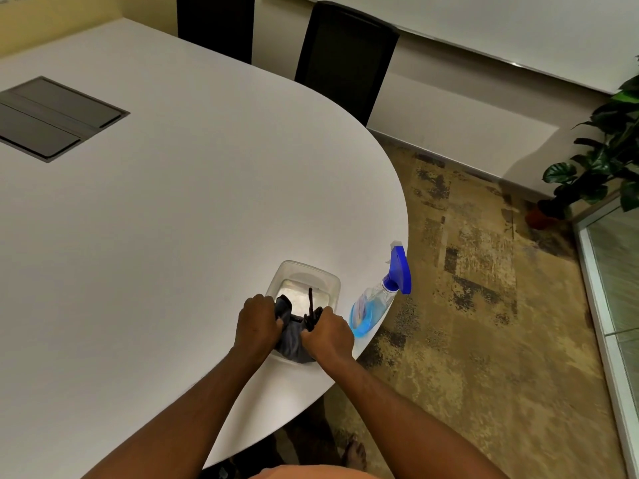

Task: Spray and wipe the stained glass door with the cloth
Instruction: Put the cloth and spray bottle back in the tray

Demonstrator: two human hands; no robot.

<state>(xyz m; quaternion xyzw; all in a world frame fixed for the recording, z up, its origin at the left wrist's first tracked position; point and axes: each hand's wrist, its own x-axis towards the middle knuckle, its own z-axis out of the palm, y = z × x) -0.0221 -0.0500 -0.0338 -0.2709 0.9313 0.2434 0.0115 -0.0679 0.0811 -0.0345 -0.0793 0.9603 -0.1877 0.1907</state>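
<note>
A dark grey cloth (293, 337) is bunched over the near end of a clear plastic tub (304, 275) on the white table (173, 219). My left hand (256, 323) grips the cloth's left side and my right hand (328, 331) grips its right side, with a dark strip sticking up between them. A spray bottle (380, 299) with a blue trigger head and blue liquid stands right of the tub at the table's edge. A framed glass panel (615, 281) shows at the far right.
Two black chairs (345, 53) stand behind the table. A grey cable hatch (55, 117) is set into the tabletop at left. A potted plant (601, 160) sits by the wall at right. Patterned carpet (484, 323) covers the floor.
</note>
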